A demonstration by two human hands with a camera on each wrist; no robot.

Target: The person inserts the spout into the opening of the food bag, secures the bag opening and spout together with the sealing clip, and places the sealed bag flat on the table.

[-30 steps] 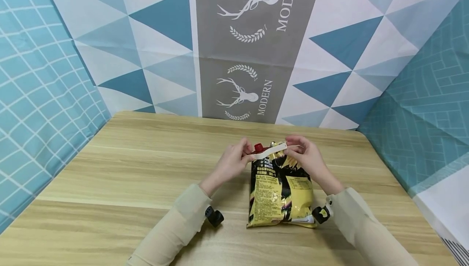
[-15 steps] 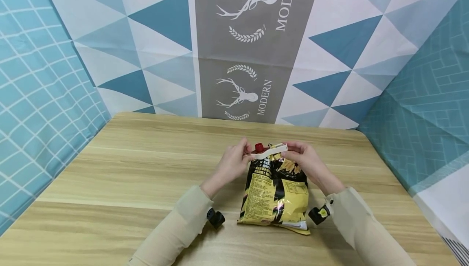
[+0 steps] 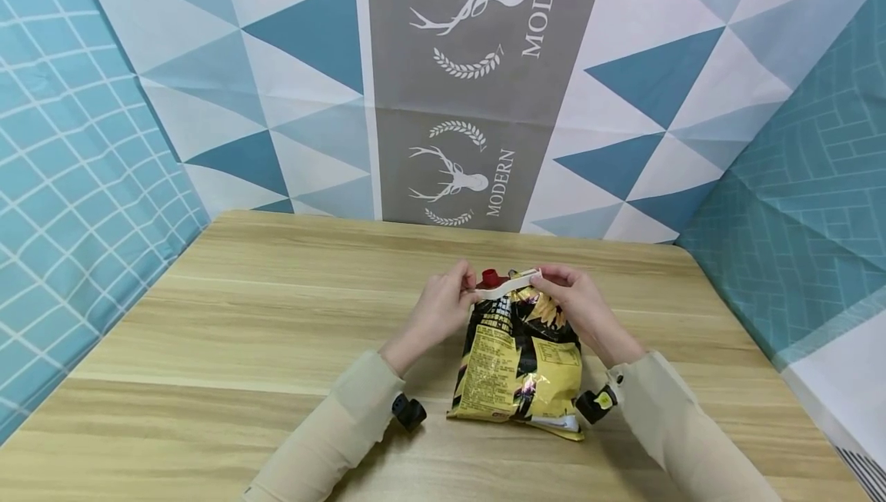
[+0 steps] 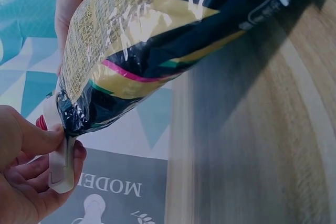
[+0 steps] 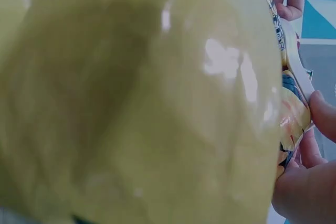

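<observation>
A yellow-and-black snack bag (image 3: 515, 367) stands on the table, its printed back towards me. Across its top edge lies a white bag clip (image 3: 507, 287) with a red spout cap (image 3: 490, 278). My left hand (image 3: 441, 300) pinches the clip's left end between thumb and fingers, as the left wrist view shows at the clip (image 4: 62, 169). At the clip's other end, my right hand (image 3: 580, 304) has its thumb on the white strip and its fingers behind the bag top. In the right wrist view the bulging bag (image 5: 142, 103) hides most of the scene.
The wood-grain table (image 3: 242, 317) extends widely to the left of the bag. Behind it hangs a patterned cloth (image 3: 457, 87), with blue cloths at both sides. A small black camera (image 3: 408, 412) sits at the left wrist, another camera (image 3: 595, 403) at the right.
The bag's lower end has swung a little to the left. My right hand has shifted its hold, its thumb now lying on the clip's right end. The left hand stays nearly still.
</observation>
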